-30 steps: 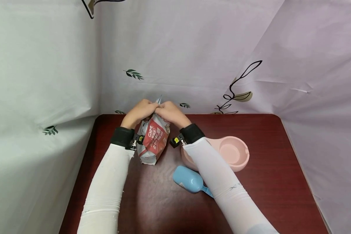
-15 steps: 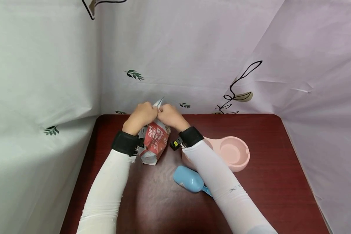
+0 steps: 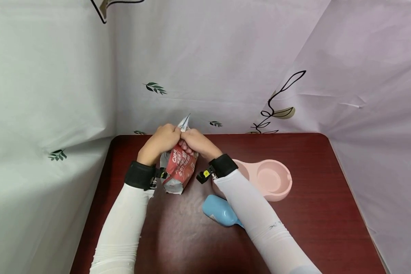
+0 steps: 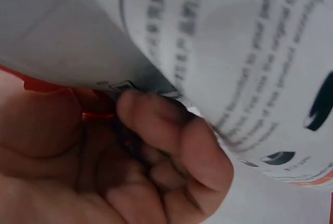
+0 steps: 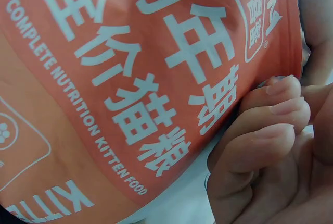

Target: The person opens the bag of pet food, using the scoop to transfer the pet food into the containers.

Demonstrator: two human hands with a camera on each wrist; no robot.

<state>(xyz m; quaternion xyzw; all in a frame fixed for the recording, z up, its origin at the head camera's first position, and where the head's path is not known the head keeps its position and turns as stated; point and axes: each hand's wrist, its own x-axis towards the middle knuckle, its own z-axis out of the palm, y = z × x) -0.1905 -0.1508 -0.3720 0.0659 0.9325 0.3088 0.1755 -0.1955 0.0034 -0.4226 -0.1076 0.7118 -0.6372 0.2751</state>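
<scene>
A red and grey bag of kitten food (image 3: 181,167) stands on the table towards the back left, its pointed top sticking up past the hands. My left hand (image 3: 162,140) grips the upper edge from the left with curled fingers. From the right, my right hand (image 3: 200,144) pinches the same top, so the two hands meet there. The left wrist view shows curled fingers (image 4: 203,153) against the printed grey-white side of the bag. In the right wrist view, bent fingers (image 5: 265,140) lie beside the red front. The thumb tips and the bag's opening are hidden.
A pink double bowl (image 3: 273,180) sits right of the bag, partly behind my right forearm. Nearer lies a blue scoop (image 3: 220,210), its handle under that forearm. White patterned cloth (image 3: 205,68) hangs behind and beside the dark red table (image 3: 314,213).
Both hands have come down slightly and closer together at the bag's top, and the left wrist has shifted. More of the pointed bag top shows. Bowl and scoop stay put.
</scene>
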